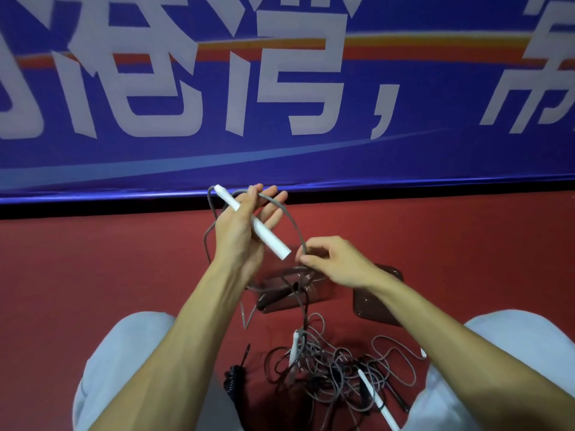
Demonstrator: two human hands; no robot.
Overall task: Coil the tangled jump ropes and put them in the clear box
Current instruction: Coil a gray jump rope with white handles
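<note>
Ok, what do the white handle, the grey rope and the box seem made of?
Handle: smooth matte white plastic, probably; rigid, evenly coloured. Rope: likely thin grey plastic-coated cord, since it holds springy loops. Box: clear glossy plastic, it seems; the red floor shows through its walls.

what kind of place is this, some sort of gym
Most likely a sports hall or gym: a red sports-type floor, a big blue banner with large white characters along the wall, and tangled jump ropes lying on it.
</note>
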